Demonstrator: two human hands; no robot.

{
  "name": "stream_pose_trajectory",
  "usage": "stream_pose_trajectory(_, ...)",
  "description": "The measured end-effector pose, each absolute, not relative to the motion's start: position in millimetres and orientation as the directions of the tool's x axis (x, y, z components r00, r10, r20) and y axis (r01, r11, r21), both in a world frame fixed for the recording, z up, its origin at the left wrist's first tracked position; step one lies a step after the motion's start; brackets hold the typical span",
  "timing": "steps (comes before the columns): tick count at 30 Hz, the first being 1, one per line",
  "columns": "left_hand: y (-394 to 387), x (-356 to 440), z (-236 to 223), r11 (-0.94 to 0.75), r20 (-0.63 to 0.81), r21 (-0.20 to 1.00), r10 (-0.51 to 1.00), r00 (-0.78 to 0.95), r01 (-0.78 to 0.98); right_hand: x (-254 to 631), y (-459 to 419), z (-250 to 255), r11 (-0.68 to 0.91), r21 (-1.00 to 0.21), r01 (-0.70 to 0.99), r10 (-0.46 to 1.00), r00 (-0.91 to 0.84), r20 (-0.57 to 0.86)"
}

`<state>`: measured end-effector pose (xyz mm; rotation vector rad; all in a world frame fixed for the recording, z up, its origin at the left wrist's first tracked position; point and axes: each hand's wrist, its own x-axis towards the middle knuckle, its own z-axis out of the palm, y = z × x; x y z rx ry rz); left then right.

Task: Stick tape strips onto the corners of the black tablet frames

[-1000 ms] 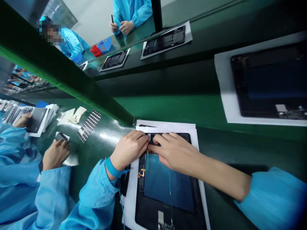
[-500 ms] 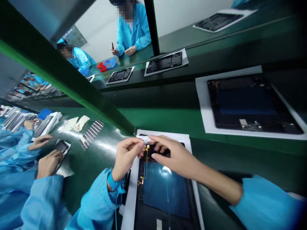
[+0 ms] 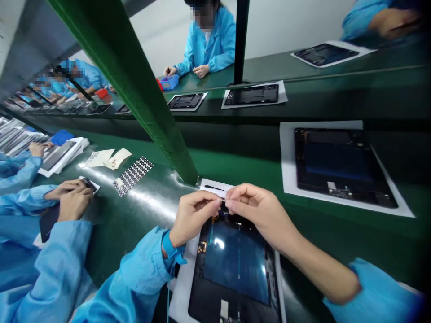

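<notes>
Between my two hands is a small whitish, see-through piece [image 3: 222, 200], too small to name surely. My left hand [image 3: 195, 216] pinches its left end between thumb and fingertips, and a blue band circles that wrist. On the other end, the thumb and fingers of my right hand [image 3: 257, 210] are pinched too. Both hands are over the top edge of an opened tablet [image 3: 235, 264], black with a large blue-sheened panel inside. This tablet lies on a white sheet [image 3: 183, 298]. My hands hide much of its top part.
A slanting green post [image 3: 158, 107] rises just beyond my hands. On the ledge at right lies another opened tablet [image 3: 340, 175]. A dotted sticker sheet [image 3: 133, 176] and cream paper scraps [image 3: 117, 158] lie to the left, near a co-worker's hands [image 3: 76, 197]. Another person sits opposite.
My right hand has closed from spread fingers into a pinch on the whitish piece, now stretched between both hands. The view has shifted a little.
</notes>
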<state>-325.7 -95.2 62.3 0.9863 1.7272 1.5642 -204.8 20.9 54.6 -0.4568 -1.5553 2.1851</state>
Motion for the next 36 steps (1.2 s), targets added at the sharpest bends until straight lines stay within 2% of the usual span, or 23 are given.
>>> stream_pose_trajectory(4, -97, -326, 56, 0.027, 0.025, 0.995, 0.852, -0.523, 0.091, -204, 18, 58, -0.209, -0.974, -0.082, 0.526, -0.85, -0.041)
stream_pose_trajectory(10, -102, -329, 47, 0.025, -0.02, 1.0, 0.88, -0.474, 0.005, -203, 13, 47, -0.087, -0.989, -0.122, 0.58, -0.813, 0.049)
stream_pose_trajectory(13, -104, -329, 46, 0.007, -0.026, 0.999, 0.891, -0.452, -0.042, -202, 14, 39, -0.156, -0.978, -0.14, 0.567, -0.823, 0.028)
stream_pose_trajectory(17, -105, -326, 49, -0.047, 0.004, 0.995, 0.898, -0.439, -0.089, -204, 10, 39, -0.25, -0.967, -0.047, 0.433, -0.899, -0.068)
stream_pose_trajectory(23, -104, -321, 52, -0.097, 0.039, 0.99, 0.879, -0.475, -0.099, -210, 0, 45, -0.332, -0.934, -0.134, 0.52, -0.852, -0.063)
stream_pose_trajectory(31, -103, -321, 50, -0.114, 0.061, 0.989, 0.892, -0.448, -0.091, -210, 0, 47, -0.419, -0.883, -0.211, 0.511, -0.859, -0.037)
stream_pose_trajectory(34, -104, -325, 46, -0.095, 0.081, 0.995, 0.905, -0.417, -0.013, -207, 4, 46, -0.353, -0.915, -0.198, 0.519, -0.854, -0.016)
stream_pose_trajectory(36, -106, -331, 42, -0.076, 0.153, 0.975, 0.913, -0.379, 0.211, -204, 10, 44, -0.143, -0.975, -0.169, 0.553, -0.831, 0.063)
